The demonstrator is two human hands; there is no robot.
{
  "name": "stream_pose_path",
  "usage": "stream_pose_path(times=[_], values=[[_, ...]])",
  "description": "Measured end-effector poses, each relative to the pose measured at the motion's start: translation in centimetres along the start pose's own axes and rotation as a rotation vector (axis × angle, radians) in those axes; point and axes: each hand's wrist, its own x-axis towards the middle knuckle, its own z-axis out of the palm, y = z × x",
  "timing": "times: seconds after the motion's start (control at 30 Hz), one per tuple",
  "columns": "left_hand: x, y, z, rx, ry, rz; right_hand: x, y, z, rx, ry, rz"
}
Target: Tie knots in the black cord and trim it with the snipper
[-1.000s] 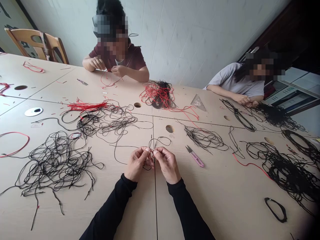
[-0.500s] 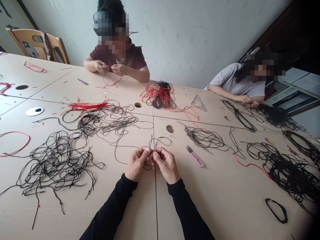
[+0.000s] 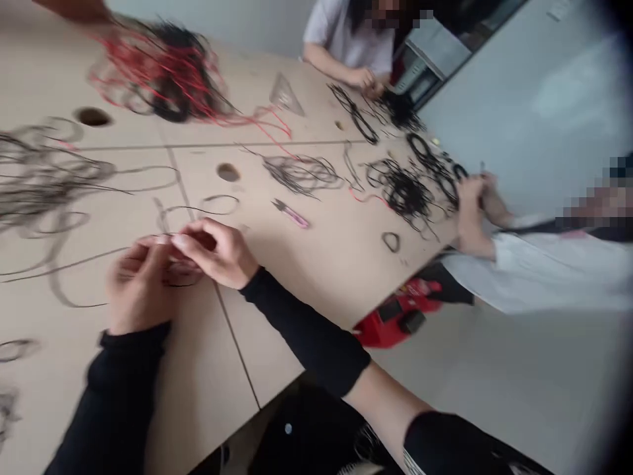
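My left hand (image 3: 141, 284) and my right hand (image 3: 217, 251) meet over the table, fingertips pinched close together on a thin black cord (image 3: 217, 210). One loop of this cord sticks out beyond the fingers, and another piece hangs beneath them. Motion blur hides the exact spot where the fingertips press. Thread snips (image 3: 291, 214) with a pink handle lie to the right of my right hand. Beyond them sits a loose bundle of black cord (image 3: 301, 173). Blurred black cords (image 3: 44, 181) spread on the left.
A red and black cord heap (image 3: 173, 72) and a clear set square (image 3: 287, 95) lie farther back. Black cord coils (image 3: 403, 188) fill the right side. Round holes (image 3: 228, 172) pierce the table (image 3: 336, 264). One co-worker's hands (image 3: 368, 80) are at the back, another's (image 3: 472, 191) at right.
The view has swung to the right, so my hands appear farther left. A second co-worker at the right and a red item below the table edge have come into view. Both hands stay pinched on the cord.
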Motion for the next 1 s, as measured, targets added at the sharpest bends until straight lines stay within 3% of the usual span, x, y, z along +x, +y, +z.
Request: stream_pose_path(times=[0.03, 0.13, 0.23, 0.27, 0.33, 0.43, 0.5, 1.0], values=[[0.0, 0.1, 0.1, 0.006, 0.019, 0.03, 0.2, 0.1, -0.1, 0.042, 0.002, -0.014], [-0.2, 0.1, -0.5, 0.012, -0.072, 0.027, 0.5, 0.2, -0.2, 0.054, 0.014, -0.041], [-0.3, -0.4, -1.5, -0.065, -0.32, -0.176, 0.6, 0.1, -0.2, -0.011, -0.02, -0.035], [-0.2, -0.4, -1.7, -0.083, -0.343, -0.211, 0.6, 0.1, -0.2, -0.02, -0.026, -0.032], [-0.1, -0.3, -1.4, -0.094, -0.214, -0.145, 0.5, 0.2, -0.1, -0.007, -0.02, -0.046], [-0.2, 0.3, -0.2, -0.095, 0.122, 0.081, 0.0, 0.4, -0.1, 0.073, -0.006, -0.099], [-0.2, 0.4, 0.3, -0.096, 0.098, 0.026, -0.1, 0.7, -0.1, 0.137, 0.018, -0.105], [-0.2, 0.3, -0.9, -0.068, 0.141, 0.103, 0.0, 1.4, -0.4, 0.076, 0.044, -0.081]])
